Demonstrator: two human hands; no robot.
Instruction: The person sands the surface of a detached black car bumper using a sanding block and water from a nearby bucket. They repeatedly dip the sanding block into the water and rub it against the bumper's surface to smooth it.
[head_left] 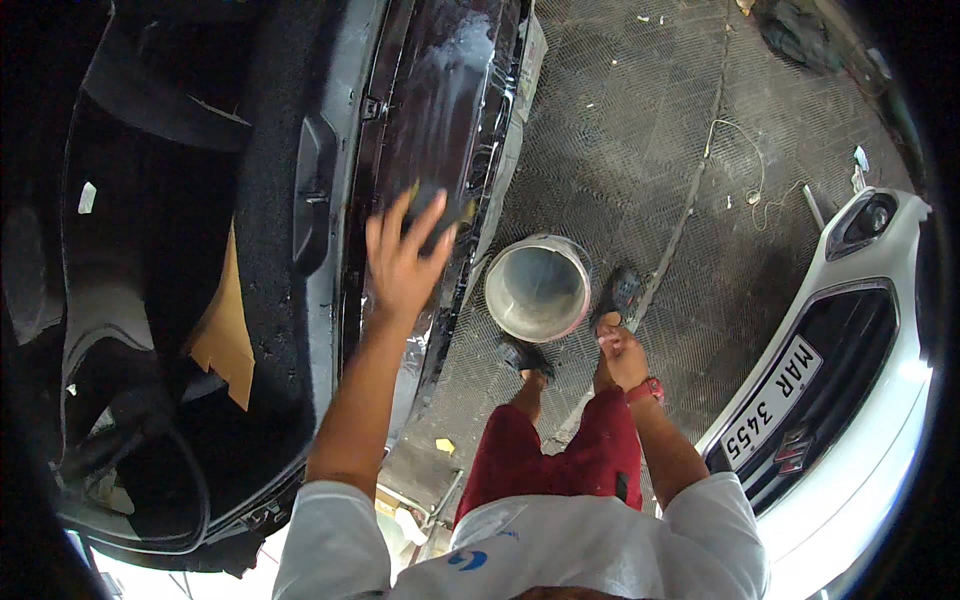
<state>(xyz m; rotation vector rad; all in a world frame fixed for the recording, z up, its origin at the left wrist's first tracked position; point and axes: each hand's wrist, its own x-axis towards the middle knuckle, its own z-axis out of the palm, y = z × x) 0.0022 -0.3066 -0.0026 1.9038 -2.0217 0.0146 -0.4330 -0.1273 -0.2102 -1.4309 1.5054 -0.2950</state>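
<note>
My left hand (403,262) reaches over a wet, dark car panel (425,130) with its fingers spread around a dark pad (440,208) with yellow-green ends. Motion blurs the fingers, and the pad's exact kind is unclear. Whitish smears (465,45) mark the far end of the panel. Down by my right knee, my right hand (624,358) is closed, its fingertips drawn together. Whatever it may hold is hidden. A red watch (645,390) circles that wrist. Between the panel and my feet stands a round, pale bucket (540,288).
To the left is the dark car interior, with a piece of tan cardboard (227,325). A white car's front (850,430) is close on my right. A thin pale cord (760,165) lies on the textured floor (620,130), and a dark bundle (795,35) sits farther off.
</note>
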